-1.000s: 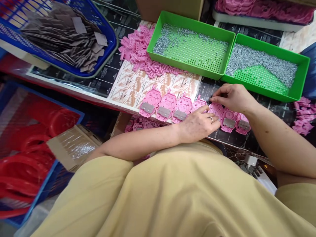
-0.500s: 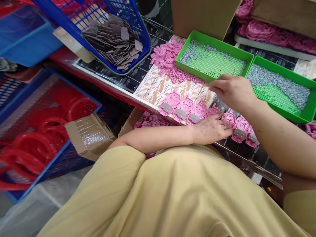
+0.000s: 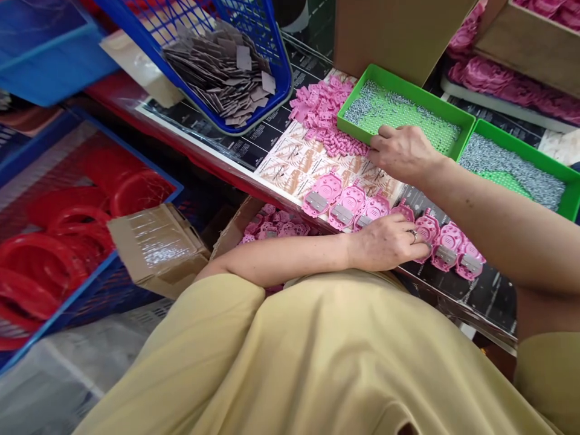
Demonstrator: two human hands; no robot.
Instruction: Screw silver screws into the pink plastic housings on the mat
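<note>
A row of several round pink plastic parts (image 3: 348, 208), each with a grey metal plate, lies along the table's front edge. My left hand (image 3: 386, 243) rests on one part in the middle of the row, fingers curled over it. My right hand (image 3: 400, 153) is at the pile of small pink pieces (image 3: 336, 128) beside the near green tray (image 3: 409, 115), fingers bent down and closed; what they pinch is hidden.
Two green trays hold small grey metal pins; the second tray (image 3: 517, 165) is to the right. A blue basket (image 3: 225, 68) of grey squares stands at the back left. A cardboard box (image 3: 156, 248) and red rings (image 3: 54, 238) lie below the table. More pink parts (image 3: 498, 75) are at the back.
My right hand has moved from the row of pink parts up and left to the pile of small pink pieces. My left hand stays on the row. The view has shifted left.
</note>
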